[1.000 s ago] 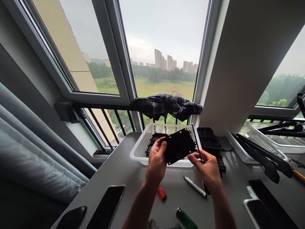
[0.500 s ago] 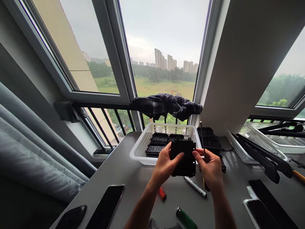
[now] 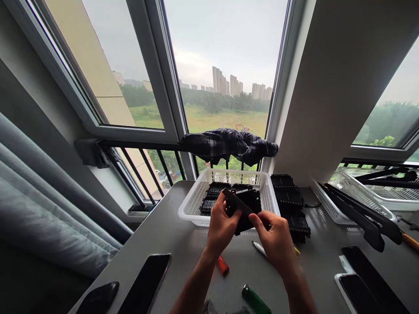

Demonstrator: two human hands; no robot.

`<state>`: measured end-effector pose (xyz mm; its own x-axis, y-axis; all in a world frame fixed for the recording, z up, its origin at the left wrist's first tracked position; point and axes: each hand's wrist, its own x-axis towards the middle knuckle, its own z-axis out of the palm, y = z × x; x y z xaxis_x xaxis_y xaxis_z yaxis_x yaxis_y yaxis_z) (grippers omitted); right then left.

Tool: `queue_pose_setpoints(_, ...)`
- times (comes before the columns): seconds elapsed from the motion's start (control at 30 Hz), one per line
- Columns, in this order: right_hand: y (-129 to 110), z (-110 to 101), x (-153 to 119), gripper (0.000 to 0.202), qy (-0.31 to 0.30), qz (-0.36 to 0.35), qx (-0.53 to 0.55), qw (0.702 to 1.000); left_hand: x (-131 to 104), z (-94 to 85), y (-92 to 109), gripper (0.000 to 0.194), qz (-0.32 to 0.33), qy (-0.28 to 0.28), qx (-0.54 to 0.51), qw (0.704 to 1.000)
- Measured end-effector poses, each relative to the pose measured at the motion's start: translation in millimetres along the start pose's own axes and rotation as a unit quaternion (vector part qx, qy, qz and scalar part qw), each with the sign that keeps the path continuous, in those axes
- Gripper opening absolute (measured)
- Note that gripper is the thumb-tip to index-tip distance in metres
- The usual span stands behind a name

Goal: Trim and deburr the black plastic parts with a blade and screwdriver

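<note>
My left hand [image 3: 222, 224] is closed around a black plastic panel [image 3: 250, 200] with small notches along its edge, held tilted above the front of the white basket. My right hand [image 3: 275, 235] is closed on a long, flat, dark bar that looks like a file [image 3: 238, 203]. The bar slants across the panel, its far end near my left fingertips. Whether it touches the panel's edge cannot be made out. Below my right hand shows a bit of yellow, perhaps the handle. More black panels [image 3: 209, 198] lie inside the white basket [image 3: 190, 212].
Right of the basket are stacked black panels [image 3: 288, 192]. A marker [image 3: 258, 248], a red lighter [image 3: 223, 266] and a green lighter [image 3: 255, 298] lie in front. Phones [image 3: 145, 283] flank both sides. Another basket [image 3: 352, 218] with long black parts stands right.
The bar has swung from upright beside the panel to a slant across it. My right hand has moved left and slightly down. The panel has tilted in my left hand.
</note>
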<state>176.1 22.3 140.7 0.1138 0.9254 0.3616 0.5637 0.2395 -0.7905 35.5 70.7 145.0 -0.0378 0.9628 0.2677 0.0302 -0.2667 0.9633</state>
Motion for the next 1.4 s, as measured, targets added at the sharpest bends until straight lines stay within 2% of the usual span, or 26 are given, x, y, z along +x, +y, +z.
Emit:
queue_pose_setpoints(0.3, 12.4, -8.8, 5.3, 0.048, 0.083, 0.032, -0.039, 0.995, 0.9, -1.0, 3.0, 0.026, -0.005, 0.006, 0.007, 1.000)
queue_pose_setpoints(0.5, 4.2, -5.1, 2.9, 0.048, 0.013, 0.015, 0.001, 1.000, -0.5, 0.6, 1.4, 0.024, 0.024, 0.015, 0.035, 0.999)
queue_pose_setpoints(0.73, 9.3, -11.7, 5.7, 0.048, 0.069, 0.042, -0.039, 0.996, 1.5, -0.5, 0.6, 0.026, 0.004, 0.006, 0.019, 1.000)
queue_pose_setpoints(0.97, 4.8, -4.7, 4.1, 0.049, 0.014, 0.004, -0.020, 1.000, 0.2, -0.5, 2.9, 0.026, 0.010, 0.006, 0.024, 1.000)
queue_pose_setpoints(1.2, 6.0, -14.3, 3.5, 0.048, 0.077, 0.024, -0.043, 0.996, 0.5, -1.3, 4.1, 0.027, -0.005, 0.013, 0.012, 1.000)
queue_pose_setpoints(1.4, -0.1, -6.1, 1.5, 0.050, 0.005, 0.020, -0.008, 1.000, -0.3, 1.3, 3.8, 0.028, 0.000, 0.009, 0.008, 1.000)
